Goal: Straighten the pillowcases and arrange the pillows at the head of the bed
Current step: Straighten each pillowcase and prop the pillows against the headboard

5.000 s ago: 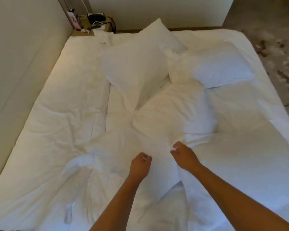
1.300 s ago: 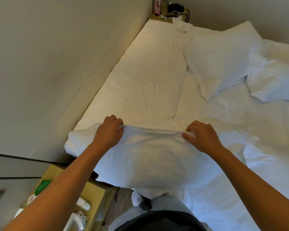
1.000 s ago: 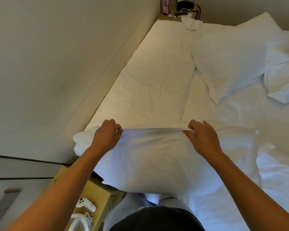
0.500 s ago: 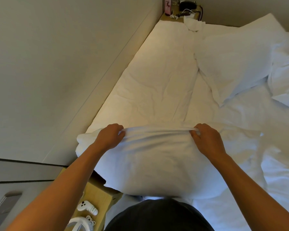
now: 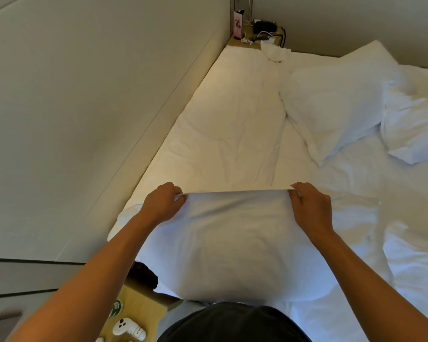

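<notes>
A white pillow [image 5: 232, 248] in its pillowcase hangs in front of me over the near edge of the bed [image 5: 227, 134]. My left hand [image 5: 162, 203] pinches the case's top edge at its left end, and my right hand [image 5: 309, 206] pinches the same edge at its right end. The edge is pulled taut and straight between them. Two more white pillows lie further up the bed: one [image 5: 336, 104] at an angle in the middle, another [image 5: 415, 124] at the right edge of view.
A padded wall runs along the bed's left side. A wooden bedside table [image 5: 139, 309] below my left arm carries a white controller [image 5: 129, 329]. A far shelf [image 5: 257, 38] holds a black device, cables and a pink box. Rumpled white duvet covers the right.
The pillowcase edge, sagging half a second ago, is now stretched tight between my hands. Earlier I was at the bed's middle handling the duvet; I now hold the pillow at the corner.
</notes>
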